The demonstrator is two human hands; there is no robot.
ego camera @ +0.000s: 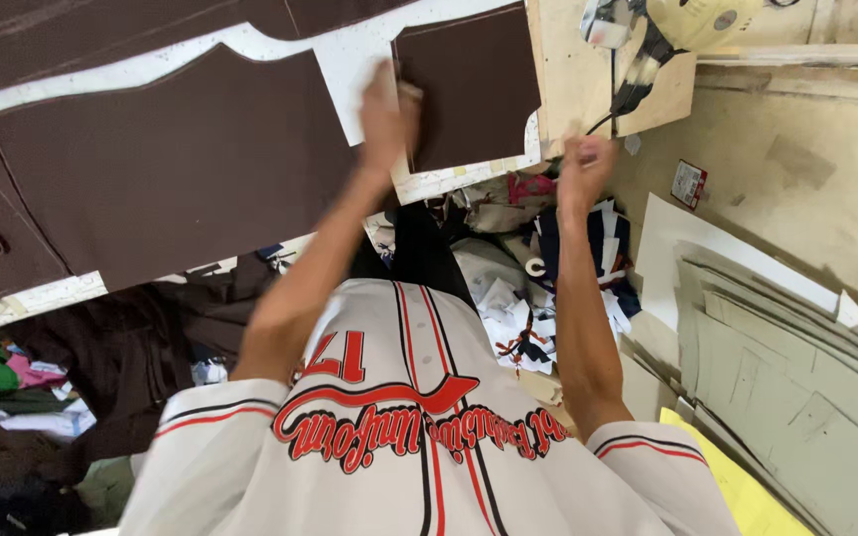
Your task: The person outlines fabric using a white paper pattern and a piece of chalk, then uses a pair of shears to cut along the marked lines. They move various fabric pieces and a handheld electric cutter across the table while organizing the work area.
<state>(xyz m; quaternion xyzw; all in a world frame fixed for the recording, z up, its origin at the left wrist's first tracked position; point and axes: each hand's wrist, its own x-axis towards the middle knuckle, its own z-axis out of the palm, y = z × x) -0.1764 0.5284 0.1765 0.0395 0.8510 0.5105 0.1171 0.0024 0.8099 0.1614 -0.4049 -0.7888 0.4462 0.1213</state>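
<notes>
White cloth with red and black stripes, the person's own jersey, fills the near edge of the view, and both bare arms go out from it toward the table. Under the arms, between body and table, lies a heap of cloth scraps in dark blue, white and pink.

The left hand reaches further than the other one. It rests with the fingers together and stretched on the left edge of a small brown cloth piece, and presses there; it does not close around anything. This piece lies flat on white paper, directly in front of the left hand and a little to its right. It is almost square, with the longer side running away from the person. A big brown cloth lies well to the left.

The right hand stays nearer, at the table edge just right of the small piece, with the fingers curled. I cannot tell if it holds something. A black cord runs from just beyond it up to a cream cutting machine at the far side.
</notes>
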